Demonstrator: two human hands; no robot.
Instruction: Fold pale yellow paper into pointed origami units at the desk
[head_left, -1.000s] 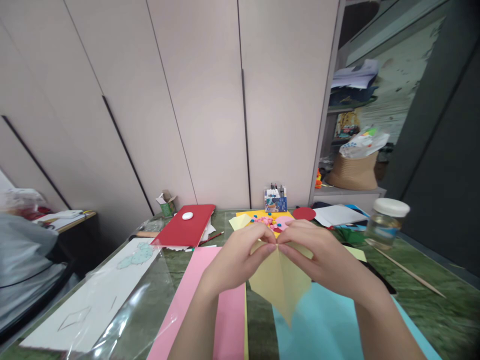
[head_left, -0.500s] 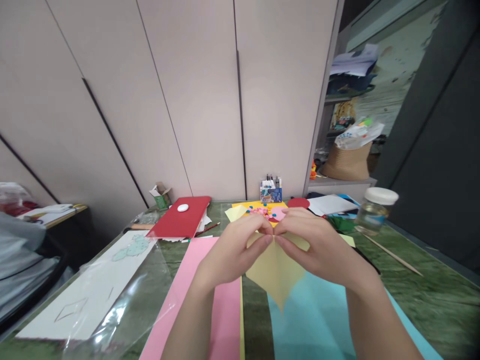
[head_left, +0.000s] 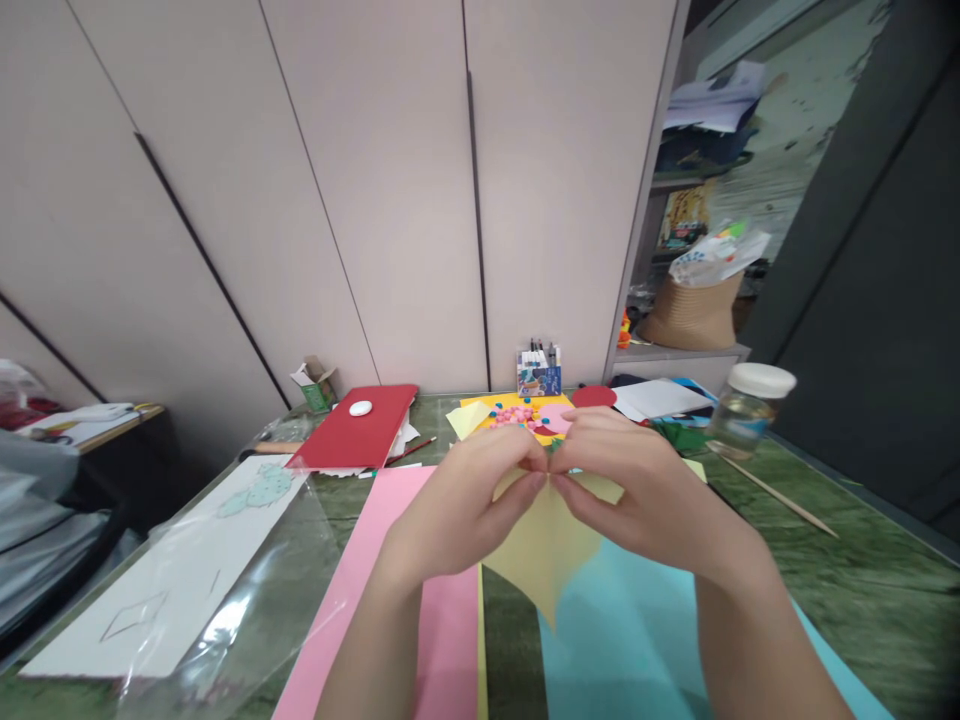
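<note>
In the head view, the only one, I see the left hand point(head_left: 466, 505) and the right hand point(head_left: 645, 480) meeting fingertip to fingertip, each with thumb and forefinger pinching the upper part of the yellow paper point(head_left: 549, 560). The paper hangs between them, above the bench point(head_left: 514, 650), a pointed corner towards the person and what looks like a crease down its middle. A sheet this thin, I'd judge, wants light, equal pressure, both thumbs level and the pinch right on the crease; pulling harder on one side could skew or tear it. The bench top is streaky green and busy: pink paper point(head_left: 450, 640) lies on the left, blue paper point(head_left: 637, 640) on the right, small pink and blue pieces point(head_left: 517, 415) beyond the hands. A red folder point(head_left: 337, 440) carries a round white case point(head_left: 361, 408); a lidded jar point(head_left: 750, 410) stands at the right, near a thin stick point(head_left: 780, 496). Behind rise pale cupboard doors point(head_left: 375, 200), with a straw hat point(head_left: 694, 312) on a shelf point(head_left: 675, 353) beside them.
</note>
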